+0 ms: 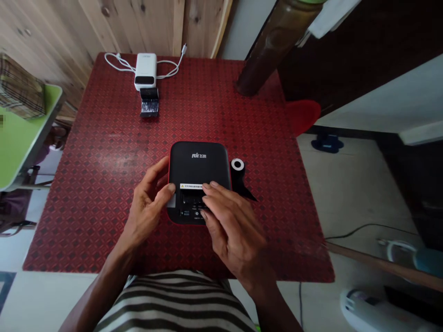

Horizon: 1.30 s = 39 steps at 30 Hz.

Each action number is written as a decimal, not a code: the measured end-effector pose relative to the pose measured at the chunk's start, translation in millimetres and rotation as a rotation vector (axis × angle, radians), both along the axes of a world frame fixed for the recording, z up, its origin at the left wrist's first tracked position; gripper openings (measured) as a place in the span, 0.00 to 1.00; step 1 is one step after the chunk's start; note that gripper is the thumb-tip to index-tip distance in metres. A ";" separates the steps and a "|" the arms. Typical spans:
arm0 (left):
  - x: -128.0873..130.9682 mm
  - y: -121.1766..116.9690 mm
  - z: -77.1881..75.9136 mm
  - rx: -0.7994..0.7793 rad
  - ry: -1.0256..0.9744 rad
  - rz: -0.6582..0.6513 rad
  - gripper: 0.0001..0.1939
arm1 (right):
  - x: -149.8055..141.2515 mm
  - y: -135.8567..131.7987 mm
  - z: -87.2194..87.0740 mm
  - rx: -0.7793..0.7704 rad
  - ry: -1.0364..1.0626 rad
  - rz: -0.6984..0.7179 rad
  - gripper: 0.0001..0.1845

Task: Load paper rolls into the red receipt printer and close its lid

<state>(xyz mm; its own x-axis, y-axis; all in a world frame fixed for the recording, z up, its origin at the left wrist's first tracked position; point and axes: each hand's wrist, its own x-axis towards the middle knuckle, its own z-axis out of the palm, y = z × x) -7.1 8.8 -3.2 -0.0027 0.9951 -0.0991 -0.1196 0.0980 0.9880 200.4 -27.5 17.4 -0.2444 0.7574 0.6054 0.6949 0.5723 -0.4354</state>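
Observation:
A flat black device (199, 171) with rounded corners, a red edge and a white brand mark lies on the table in front of me. My left hand (148, 203) is closed on its left side, thumb on the top face and fingers along the edge. My right hand (230, 221) lies over the lower right part, with stretched fingertips touching the surface and the thumb a little apart. Under those fingertips are the end of a white warning label (190, 186) and a glossy black patch (188, 198), partly hidden. Right of the device stands a black roll (238, 177) with a white core and a loose tail.
At the back of the red patterned table (104, 184) are a white power bank (146, 69) with white cables and a shiny black strip (149, 106). A tall dark bottle (273, 46) stands at the back right. A green table (17, 143) is to the left.

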 end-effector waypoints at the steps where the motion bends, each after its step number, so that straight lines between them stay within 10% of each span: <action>1: -1.1 -3.2 0.1 -0.015 -0.013 -0.004 0.27 | 1.5 -3.3 -0.9 -0.001 0.032 -0.018 0.16; 13: -3.3 -14.9 9.0 -0.112 -0.058 -0.030 0.29 | 6.8 -51.2 -58.4 -0.346 0.316 -0.306 0.30; 39: 6.2 -11.8 9.8 -0.118 -0.085 0.036 0.30 | 10.7 -34.9 -55.9 -0.310 0.312 -0.187 0.27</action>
<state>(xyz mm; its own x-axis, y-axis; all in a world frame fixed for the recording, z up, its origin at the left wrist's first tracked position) -0.9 -3.0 6.6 -0.0245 0.9760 -0.2163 -0.2076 0.2067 0.9561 211.1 -62.3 -38.6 0.0707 0.9276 0.3667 0.5829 0.2599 -0.7699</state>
